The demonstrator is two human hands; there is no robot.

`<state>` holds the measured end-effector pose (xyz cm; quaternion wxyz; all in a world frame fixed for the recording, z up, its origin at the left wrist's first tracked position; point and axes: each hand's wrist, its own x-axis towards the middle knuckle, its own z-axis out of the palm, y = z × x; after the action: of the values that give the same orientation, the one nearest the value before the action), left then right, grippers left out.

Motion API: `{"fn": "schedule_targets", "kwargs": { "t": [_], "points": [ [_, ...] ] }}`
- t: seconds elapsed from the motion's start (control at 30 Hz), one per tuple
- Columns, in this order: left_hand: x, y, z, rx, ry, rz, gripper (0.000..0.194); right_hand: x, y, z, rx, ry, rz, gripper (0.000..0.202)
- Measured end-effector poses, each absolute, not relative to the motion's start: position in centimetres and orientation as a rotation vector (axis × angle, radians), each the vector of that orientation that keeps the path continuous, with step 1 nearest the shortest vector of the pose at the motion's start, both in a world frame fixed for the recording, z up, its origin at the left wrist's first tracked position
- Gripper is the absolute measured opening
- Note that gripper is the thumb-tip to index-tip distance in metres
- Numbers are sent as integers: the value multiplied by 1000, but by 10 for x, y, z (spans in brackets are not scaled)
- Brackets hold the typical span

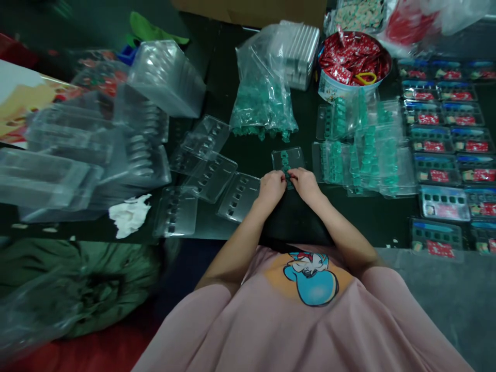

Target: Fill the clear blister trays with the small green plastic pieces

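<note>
Both my hands meet over a clear plastic tray lying on the dark table, with a row of green translucent pieces along its middle. My left hand pinches at the lower end of that row from the left. From the right, my right hand pinches at the same spot. A small green piece shows between the fingertips. To the left lie several clear trays with a row of square pockets. At the right, several trays holding green pieces lie in an overlapping pile.
Ahead stands an open plastic bag of green pieces, beside a round tin of red packets. Stacked clear plastic parts and a crumpled white tissue lie left. Rows of filled packs cover the far right.
</note>
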<state>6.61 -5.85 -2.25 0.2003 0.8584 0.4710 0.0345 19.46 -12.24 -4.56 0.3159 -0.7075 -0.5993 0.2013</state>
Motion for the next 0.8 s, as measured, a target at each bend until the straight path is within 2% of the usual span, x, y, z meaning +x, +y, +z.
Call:
{"fn": "schedule_targets", "kwargs": {
  "t": [0.23, 0.33, 0.57, 0.67, 0.8],
  "points": [
    [54, -56, -19, 2233, 1242, 303, 13, 191, -161, -43, -1923, -1772, 325, 12],
    [48, -54, -19, 2135, 1281, 500, 13, 189, -166, -45, -1937, -1829, 351, 15],
    [48, -65, -6, 2039, 1225, 733, 42, 193, -174, -26, -1788, -1913, 307, 24],
    [45, -89, 3, 1976, 1146, 676, 44, 200, -214, -13, -1661, -1989, 260, 26],
    [32, -130, 13, 2021, 802, 318, 41, 218, -304, -7, -1539, -2061, 251, 29]
  ]
}}
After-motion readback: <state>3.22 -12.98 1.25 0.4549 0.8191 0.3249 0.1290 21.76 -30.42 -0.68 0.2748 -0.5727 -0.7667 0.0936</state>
